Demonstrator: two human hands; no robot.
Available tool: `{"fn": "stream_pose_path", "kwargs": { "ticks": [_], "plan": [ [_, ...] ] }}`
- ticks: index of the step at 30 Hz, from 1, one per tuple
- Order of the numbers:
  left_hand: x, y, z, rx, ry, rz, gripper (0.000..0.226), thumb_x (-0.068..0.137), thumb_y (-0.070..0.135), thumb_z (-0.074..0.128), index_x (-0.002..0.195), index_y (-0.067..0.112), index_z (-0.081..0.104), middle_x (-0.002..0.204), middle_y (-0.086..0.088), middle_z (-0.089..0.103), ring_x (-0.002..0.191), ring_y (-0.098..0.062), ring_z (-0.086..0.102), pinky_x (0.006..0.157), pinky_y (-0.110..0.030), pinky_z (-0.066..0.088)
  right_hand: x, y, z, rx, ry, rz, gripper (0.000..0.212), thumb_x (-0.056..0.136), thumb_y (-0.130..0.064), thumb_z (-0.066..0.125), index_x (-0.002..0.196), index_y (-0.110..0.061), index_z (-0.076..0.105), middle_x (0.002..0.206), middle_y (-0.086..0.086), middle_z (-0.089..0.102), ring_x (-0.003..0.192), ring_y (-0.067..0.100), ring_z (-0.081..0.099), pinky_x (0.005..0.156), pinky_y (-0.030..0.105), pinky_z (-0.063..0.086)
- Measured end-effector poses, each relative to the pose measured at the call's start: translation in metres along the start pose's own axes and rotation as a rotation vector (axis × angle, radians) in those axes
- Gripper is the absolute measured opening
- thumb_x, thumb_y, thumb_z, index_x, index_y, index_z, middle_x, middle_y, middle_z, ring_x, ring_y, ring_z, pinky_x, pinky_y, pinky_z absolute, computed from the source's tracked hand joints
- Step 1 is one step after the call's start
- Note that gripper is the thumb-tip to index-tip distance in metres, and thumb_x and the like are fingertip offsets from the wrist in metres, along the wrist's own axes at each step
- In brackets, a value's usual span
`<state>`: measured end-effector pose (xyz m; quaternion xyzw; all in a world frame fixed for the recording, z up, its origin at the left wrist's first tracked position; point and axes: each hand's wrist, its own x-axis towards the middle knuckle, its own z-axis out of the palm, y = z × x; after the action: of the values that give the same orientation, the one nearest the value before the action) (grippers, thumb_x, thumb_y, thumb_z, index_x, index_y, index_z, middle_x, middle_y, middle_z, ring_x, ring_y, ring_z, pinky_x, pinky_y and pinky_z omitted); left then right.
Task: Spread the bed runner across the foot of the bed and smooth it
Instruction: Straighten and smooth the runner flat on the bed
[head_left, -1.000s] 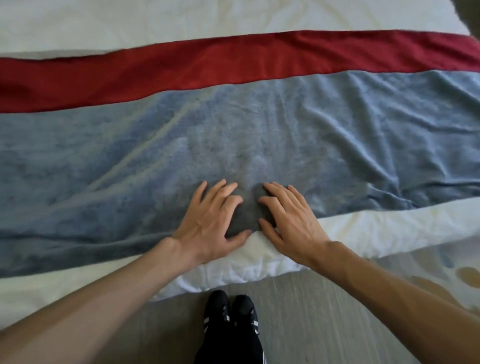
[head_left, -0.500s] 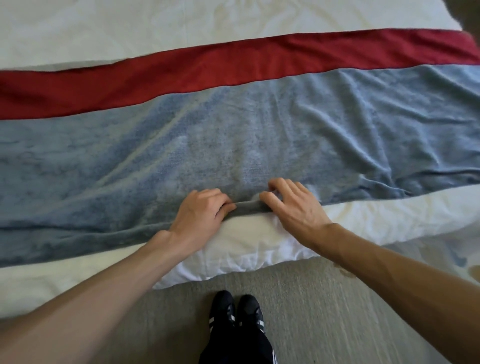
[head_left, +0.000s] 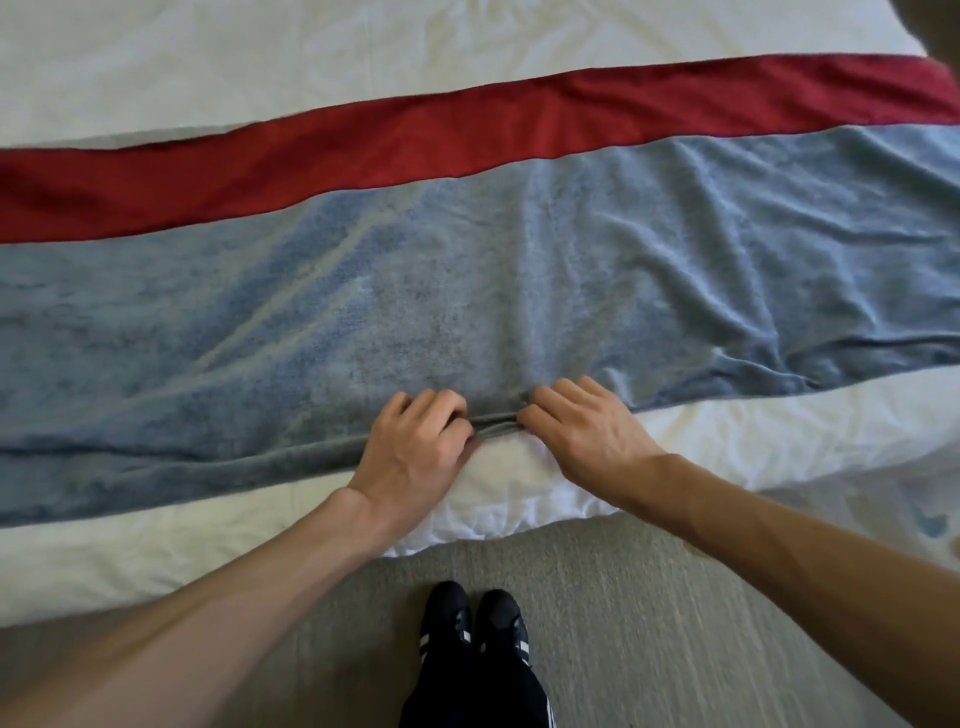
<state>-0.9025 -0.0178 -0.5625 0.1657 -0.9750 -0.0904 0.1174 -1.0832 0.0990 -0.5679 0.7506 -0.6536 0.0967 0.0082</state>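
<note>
Two hands, left hand (head_left: 415, 452) and right hand (head_left: 582, 436), each grip a pinched fold of the blue bed runner's (head_left: 467, 291) near edge; curled fingertips hide inside it. Both runner ends run off-frame across the white bed (head_left: 208, 540), red band (head_left: 415, 135) beyond.

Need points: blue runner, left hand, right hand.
blue runner (head_left: 519, 291), head view, middle of the fabric.
left hand (head_left: 415, 452), head view, back of the hand.
right hand (head_left: 592, 431), head view, back of the hand.
</note>
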Motion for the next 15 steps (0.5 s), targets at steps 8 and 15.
{"fn": "stream_pose_path", "kwargs": {
  "ticks": [8, 15],
  "plan": [
    [-0.012, 0.001, 0.004, -0.069, -0.217, -0.037, 0.034, 0.092, 0.037, 0.044, 0.108, 0.012, 0.06, 0.114, -0.006, 0.059, 0.103, -0.022, 0.055, 0.086, -0.04, 0.04, 0.002, -0.014, -0.006, 0.105, -0.164, 0.148, 0.027, 0.074, -0.013, 0.052, 0.097, -0.012, 0.066, 0.096, 0.01, 0.057, 0.078, 0.027, 0.052, 0.066, 0.04, 0.044],
    [-0.011, -0.05, -0.009, 0.068, -0.363, -0.431, 0.069, 0.089, 0.058, 0.013, 0.149, 0.024, 0.015, 0.158, -0.009, 0.008, 0.144, -0.027, 0.007, 0.113, -0.057, 0.006, 0.056, -0.02, -0.008, 0.162, -0.193, 0.246, 0.043, 0.089, -0.033, 0.051, 0.124, -0.01, 0.056, 0.135, 0.02, 0.046, 0.122, 0.036, 0.045, 0.102, 0.045, 0.035]
  ]
}}
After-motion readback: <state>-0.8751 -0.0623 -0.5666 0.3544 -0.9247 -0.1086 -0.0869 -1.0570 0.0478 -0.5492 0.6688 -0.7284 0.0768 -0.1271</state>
